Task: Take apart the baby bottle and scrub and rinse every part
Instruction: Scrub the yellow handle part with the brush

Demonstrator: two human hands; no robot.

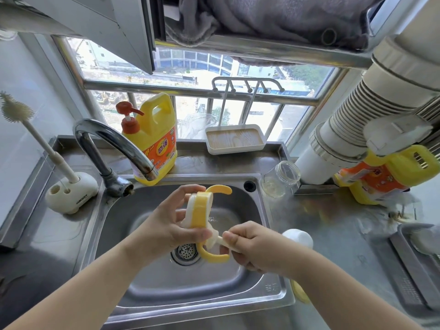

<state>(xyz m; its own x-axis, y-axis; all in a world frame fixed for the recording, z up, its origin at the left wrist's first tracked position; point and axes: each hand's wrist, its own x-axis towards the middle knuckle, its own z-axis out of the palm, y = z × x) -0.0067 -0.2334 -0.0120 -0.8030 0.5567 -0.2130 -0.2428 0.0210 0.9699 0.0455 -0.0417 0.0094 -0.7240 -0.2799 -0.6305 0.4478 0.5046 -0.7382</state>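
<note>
Both hands held bottle parts at frame centre, above the sink (147, 277). Left hand (164, 225) gripped the collar (198, 211), yellow and white, fingers and thumb curled round it; two yellow handles (215, 257) curved off it, one up, one down. Right hand (256, 246) pinched a pale straw piece (220, 239) sticking out at the collar's lower end, touching it; could not tell whether that piece was still attached.

Sink filled the lower centre, drain strainer (187, 253) just below the hands. Steel counter (338, 220) ran around it. White pipe (371, 108) crossed the upper right. Window (190, 67) sat behind, upper centre, grey cloth (262, 17) hung above it. Faucet (112, 144) arched in from the left, spout over the sink's back edge. Soap jug (154, 141) with red pump stood behind the spout. Second yellow jug (385, 177) lay tilted at right under the pipe. White tray (235, 139) with hooked rack stood at the back centre. Brush (31, 134) stood in a white holder (71, 194) at left. Clear jar (281, 178) lay tipped on the counter right of the sink. White cap (300, 236) sat on the counter just behind the right hand. Yellow piece (300, 291) lay by the sink's right rim, partly hidden by the right forearm.
</note>
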